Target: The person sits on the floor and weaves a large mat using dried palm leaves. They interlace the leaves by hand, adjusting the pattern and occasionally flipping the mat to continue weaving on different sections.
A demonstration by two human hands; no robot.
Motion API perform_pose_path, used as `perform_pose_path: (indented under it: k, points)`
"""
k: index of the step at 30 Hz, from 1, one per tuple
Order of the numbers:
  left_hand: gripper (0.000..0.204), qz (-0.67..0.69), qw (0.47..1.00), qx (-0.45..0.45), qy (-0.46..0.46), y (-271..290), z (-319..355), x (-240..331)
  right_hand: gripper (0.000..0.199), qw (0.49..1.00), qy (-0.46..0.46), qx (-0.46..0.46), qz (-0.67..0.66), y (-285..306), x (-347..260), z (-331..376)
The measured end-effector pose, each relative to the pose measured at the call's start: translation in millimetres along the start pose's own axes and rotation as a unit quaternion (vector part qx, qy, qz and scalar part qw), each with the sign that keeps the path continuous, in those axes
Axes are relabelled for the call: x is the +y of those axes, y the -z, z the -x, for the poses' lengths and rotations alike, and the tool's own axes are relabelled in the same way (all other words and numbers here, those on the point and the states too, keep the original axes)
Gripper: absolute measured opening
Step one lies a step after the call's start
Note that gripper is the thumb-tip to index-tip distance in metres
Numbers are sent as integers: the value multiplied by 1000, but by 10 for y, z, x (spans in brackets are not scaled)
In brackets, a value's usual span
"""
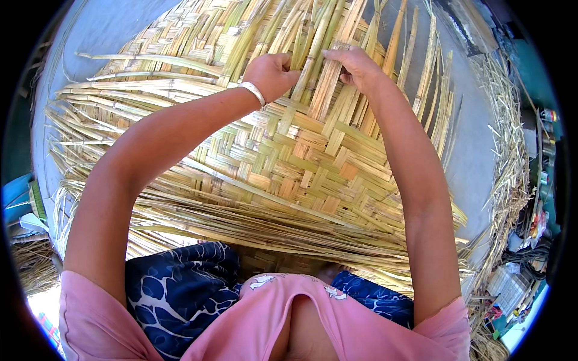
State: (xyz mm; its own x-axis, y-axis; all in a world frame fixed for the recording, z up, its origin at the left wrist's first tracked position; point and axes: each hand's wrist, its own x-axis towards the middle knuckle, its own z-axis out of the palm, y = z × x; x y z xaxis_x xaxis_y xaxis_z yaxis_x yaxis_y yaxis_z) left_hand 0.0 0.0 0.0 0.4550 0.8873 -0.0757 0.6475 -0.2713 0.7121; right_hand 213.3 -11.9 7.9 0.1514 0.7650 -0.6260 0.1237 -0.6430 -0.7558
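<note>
1. Mat [301,159] lies spread on the floor [475,141] before me, woven in its middle, with loose ends fanned outward, which likely lets me tell them apart
2. My right hand [359,66] grasps a broad strip [325,96], thumb across its top, probably to steady it against the weave
3. My left hand [270,77] curls in beside a greener strip [311,59]; I cannot tell whether the fingers pinch it
4. Both my arms [180,129] reach over the near ends [301,225], which lie bunched crosswise, perhaps so they stay clear of the weave
5. Around the mat the floor looks smooth and blue-grey
6. Straw [509,138] heaps along the right, with mixed clutter [509,286] past it; something blue [16,198] sits far left, too cut off to name
</note>
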Motion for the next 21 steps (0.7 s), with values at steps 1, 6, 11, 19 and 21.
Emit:
perform_pose_path:
  k: [1, 6, 11, 19, 21]
  points:
    - [30, -2, 1000, -6, 3, -2, -3, -1, 34, 1000, 9, 4, -18, -12, 34, 25]
    - [29, -18, 999, -22, 19, -91, -89, -31, 29, 987, 77, -31, -138, 53, 200, -3]
    - [22, -17, 996, -83, 1, -151, -106, -98, 22, 956, 126, -131, -232, -14, 187, 30]
    - [14, -66, 959, -248, -121, -72, -220, -34, 17, 955, 125, -121, -241, 24, 262, 126]
    - [14, -69, 948, -284, -125, -49, -277, -38, 19, 971, 139, -86, -177, 10, 229, 216]
